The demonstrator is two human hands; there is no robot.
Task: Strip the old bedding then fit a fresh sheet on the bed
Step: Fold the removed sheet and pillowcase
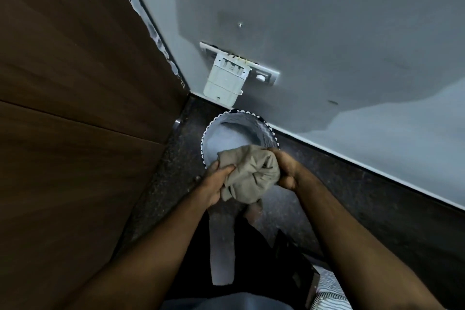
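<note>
A big brown wooden panel [75, 108] is filling the left side, and a dark speckled floor [161, 184] is running along beside it. The left hand [214, 184] is gripping the left edge of a bunched-up tan cloth [251, 173], with its fingers [224, 171] curling round the cloth. The cloth is sitting between both hands, up in the air over a round basket [226, 133] with a white zigzag rim. A loose end of the cloth is hanging down under the bundle. The basket is standing on the floor in the corner, right by the wall, and it may be holding something pale inside, but the picture is too dim to be sure. Above the basket, a white box [226, 78] is sticking out from a switch plate on the grey wall [327, 33]. The right hand [284, 168] is holding the right side of the cloth, fingers wrapping round it. Low at the right, a bit of striped fabric [329, 294] is showing.
</note>
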